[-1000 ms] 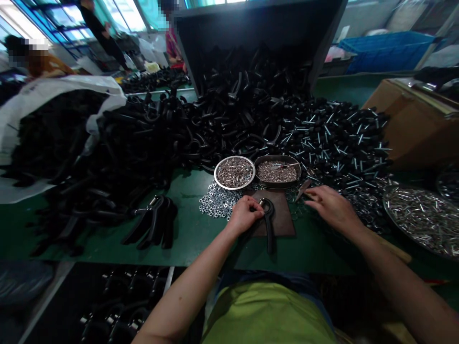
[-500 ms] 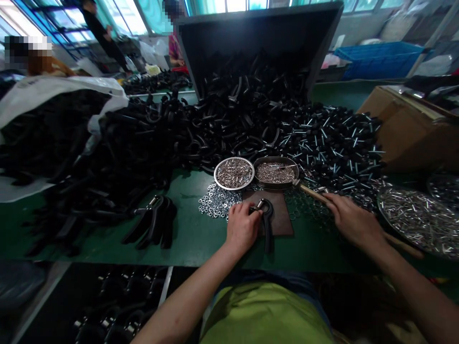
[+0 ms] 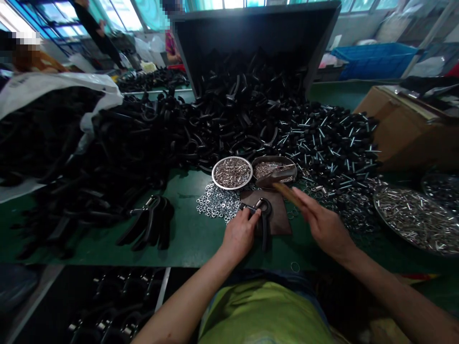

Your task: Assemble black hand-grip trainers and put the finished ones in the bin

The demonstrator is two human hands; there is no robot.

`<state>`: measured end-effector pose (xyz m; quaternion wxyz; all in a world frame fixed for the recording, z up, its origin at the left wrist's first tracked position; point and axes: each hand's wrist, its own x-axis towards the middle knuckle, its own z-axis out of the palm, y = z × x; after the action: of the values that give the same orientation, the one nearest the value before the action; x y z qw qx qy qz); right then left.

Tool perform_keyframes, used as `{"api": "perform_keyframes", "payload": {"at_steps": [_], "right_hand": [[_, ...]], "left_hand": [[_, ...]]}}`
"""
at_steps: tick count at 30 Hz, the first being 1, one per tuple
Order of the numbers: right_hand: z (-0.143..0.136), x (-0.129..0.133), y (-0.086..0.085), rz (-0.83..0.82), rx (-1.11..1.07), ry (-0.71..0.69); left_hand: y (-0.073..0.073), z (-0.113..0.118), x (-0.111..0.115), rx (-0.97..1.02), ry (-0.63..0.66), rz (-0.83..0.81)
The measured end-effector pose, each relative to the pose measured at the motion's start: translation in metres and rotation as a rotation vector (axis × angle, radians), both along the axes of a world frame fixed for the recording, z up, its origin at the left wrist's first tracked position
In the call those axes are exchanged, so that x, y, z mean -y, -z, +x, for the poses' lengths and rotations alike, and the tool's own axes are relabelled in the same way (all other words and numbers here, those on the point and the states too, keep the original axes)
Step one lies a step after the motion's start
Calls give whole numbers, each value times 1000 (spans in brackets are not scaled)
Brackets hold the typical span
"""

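Over the plate [image 3: 281, 220], your left hand [image 3: 239, 234] is pinching the handgrip [image 3: 265, 228] lying there, while your right hand [image 3: 328, 231], wrapped around the hammer [image 3: 284, 190], is apparently lining up a blow, calling for steady, clear fingers. Since half a second ago, the hammer is swinging leftward, now crossing before the tin [image 3: 294, 177].

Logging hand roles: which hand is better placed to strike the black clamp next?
Probably the right hand: it grips the wooden-handled hammer. The left hand is occupied, holding the black clamp over the brown plate.
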<state>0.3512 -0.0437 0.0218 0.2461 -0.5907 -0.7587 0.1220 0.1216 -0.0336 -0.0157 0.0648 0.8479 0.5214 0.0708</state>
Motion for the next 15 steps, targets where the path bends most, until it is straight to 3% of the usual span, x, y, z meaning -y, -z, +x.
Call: {"api": "perform_keyframes", "payload": {"at_steps": [2, 6, 8, 13, 15], "right_hand": [[2, 1, 2, 36, -31, 46], [10, -7, 19, -168, 138, -15], [12, -9, 16, -194, 183, -18], [4, 16, -19, 36, -8, -9], [1, 28, -22, 169, -78, 24]], "left_hand": [[1, 0, 0, 6, 6, 3], [7, -1, 2, 26, 1, 17], [12, -2, 3, 50, -22, 32], [24, -6, 7, 183, -110, 72], [26, -6, 8, 224, -141, 93]]}}
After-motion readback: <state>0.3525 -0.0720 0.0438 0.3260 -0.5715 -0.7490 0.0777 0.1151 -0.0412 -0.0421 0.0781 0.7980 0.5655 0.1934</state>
